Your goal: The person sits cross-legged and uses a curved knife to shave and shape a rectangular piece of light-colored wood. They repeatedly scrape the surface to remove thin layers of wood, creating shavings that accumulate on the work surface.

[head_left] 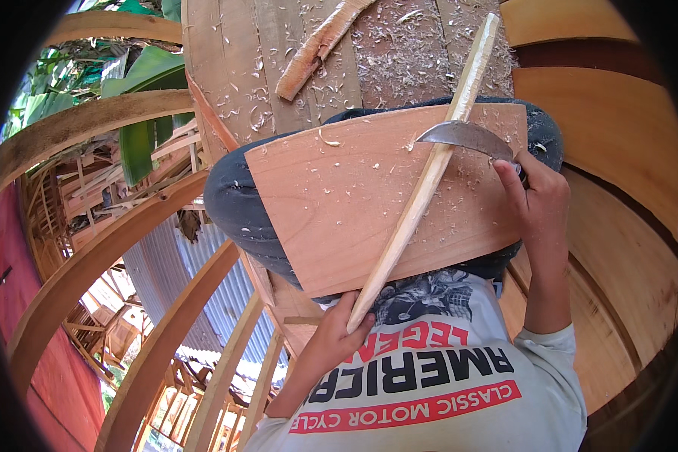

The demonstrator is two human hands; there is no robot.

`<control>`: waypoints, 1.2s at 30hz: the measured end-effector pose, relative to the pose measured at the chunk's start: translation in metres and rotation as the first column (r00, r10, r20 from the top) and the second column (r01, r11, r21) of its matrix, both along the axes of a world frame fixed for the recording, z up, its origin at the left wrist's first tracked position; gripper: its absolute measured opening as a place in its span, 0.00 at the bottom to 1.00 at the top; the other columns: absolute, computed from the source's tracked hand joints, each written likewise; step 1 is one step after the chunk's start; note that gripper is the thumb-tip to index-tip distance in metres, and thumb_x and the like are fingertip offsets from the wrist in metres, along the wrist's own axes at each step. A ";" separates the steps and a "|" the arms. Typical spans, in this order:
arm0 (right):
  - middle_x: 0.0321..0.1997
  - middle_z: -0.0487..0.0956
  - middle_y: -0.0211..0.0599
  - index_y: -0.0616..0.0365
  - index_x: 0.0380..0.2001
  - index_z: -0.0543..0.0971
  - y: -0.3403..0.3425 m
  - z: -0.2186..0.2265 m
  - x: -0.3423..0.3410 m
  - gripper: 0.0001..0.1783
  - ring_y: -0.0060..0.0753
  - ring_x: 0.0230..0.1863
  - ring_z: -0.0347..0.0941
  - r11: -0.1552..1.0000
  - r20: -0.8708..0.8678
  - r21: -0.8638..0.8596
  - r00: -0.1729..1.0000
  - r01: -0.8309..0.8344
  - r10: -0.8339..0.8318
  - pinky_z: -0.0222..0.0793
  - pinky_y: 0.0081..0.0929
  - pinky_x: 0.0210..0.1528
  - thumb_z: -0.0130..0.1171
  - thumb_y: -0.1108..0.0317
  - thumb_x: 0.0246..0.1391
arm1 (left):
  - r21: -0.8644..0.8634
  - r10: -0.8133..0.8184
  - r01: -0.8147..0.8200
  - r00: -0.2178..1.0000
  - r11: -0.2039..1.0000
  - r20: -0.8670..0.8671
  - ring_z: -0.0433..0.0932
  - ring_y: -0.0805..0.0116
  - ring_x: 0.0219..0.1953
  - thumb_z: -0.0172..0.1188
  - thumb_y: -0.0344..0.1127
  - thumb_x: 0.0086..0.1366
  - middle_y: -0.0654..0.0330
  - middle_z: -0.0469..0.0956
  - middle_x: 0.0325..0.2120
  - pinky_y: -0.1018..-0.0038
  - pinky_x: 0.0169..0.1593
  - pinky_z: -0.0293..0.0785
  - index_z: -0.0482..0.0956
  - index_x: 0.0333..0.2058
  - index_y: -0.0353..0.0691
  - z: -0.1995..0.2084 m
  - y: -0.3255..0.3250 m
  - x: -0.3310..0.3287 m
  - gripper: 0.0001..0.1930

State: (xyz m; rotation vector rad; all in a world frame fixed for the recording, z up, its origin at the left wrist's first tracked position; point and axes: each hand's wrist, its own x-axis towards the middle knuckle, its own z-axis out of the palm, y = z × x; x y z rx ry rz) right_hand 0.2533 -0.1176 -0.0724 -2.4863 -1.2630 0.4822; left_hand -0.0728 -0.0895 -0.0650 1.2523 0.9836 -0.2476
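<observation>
A long, pale, roughly shaved wooden stick (pixel 418 197) runs slantwise across a flat wooden board (pixel 316 218) lying on my lap. My left hand (pixel 340 331) is closed round the stick's near end, close to my shirt. In my right hand (pixel 536 192) is a curved knife (pixel 467 138), its handle mostly hidden by the fingers. The knife's sickle-shaped blade lies across the upper part of the stick, its tip pointing left. A few curled shavings (pixel 328 140) rest on the board, one near the blade's tip.
Beyond my knees, a planked wooden surface (pixel 233 45) is strewn with shavings and carries a rough strip of wood (pixel 309 66). Curved wooden ribs (pixel 113 218) stand on the left, with corrugated metal sheets (pixel 203 264) beneath them. Curved planks (pixel 603 113) form the right side.
</observation>
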 end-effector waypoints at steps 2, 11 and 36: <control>0.16 0.71 0.44 0.58 0.17 0.72 0.000 0.008 -0.013 0.24 0.47 0.19 0.72 0.998 -0.063 0.005 0.996 -0.060 0.060 0.64 0.35 0.20 0.63 0.48 0.50 | 0.004 -0.028 0.028 1.000 1.000 -0.001 0.75 0.56 0.31 0.56 0.33 0.63 0.45 0.75 0.30 0.67 0.39 0.70 0.66 0.48 0.31 -0.001 0.003 0.000 0.18; 0.14 0.71 0.43 0.58 0.16 0.73 0.009 -0.001 -0.004 0.28 0.44 0.17 0.72 0.990 0.018 0.061 0.992 -0.130 0.129 0.64 0.35 0.18 0.61 0.42 0.49 | -0.014 -0.021 0.021 0.999 1.000 -0.033 0.74 0.60 0.29 0.56 0.31 0.63 0.47 0.74 0.28 0.69 0.37 0.70 0.66 0.48 0.31 0.002 0.004 0.005 0.17; 0.16 0.73 0.49 0.61 0.16 0.74 0.030 -0.002 0.022 0.29 0.51 0.22 0.73 0.999 0.047 0.016 0.998 -0.040 0.040 0.68 0.39 0.24 0.58 0.43 0.53 | -0.023 -0.002 0.000 0.998 1.000 -0.069 0.73 0.57 0.29 0.55 0.29 0.62 0.45 0.74 0.28 0.68 0.38 0.69 0.65 0.49 0.31 0.005 0.000 0.013 0.18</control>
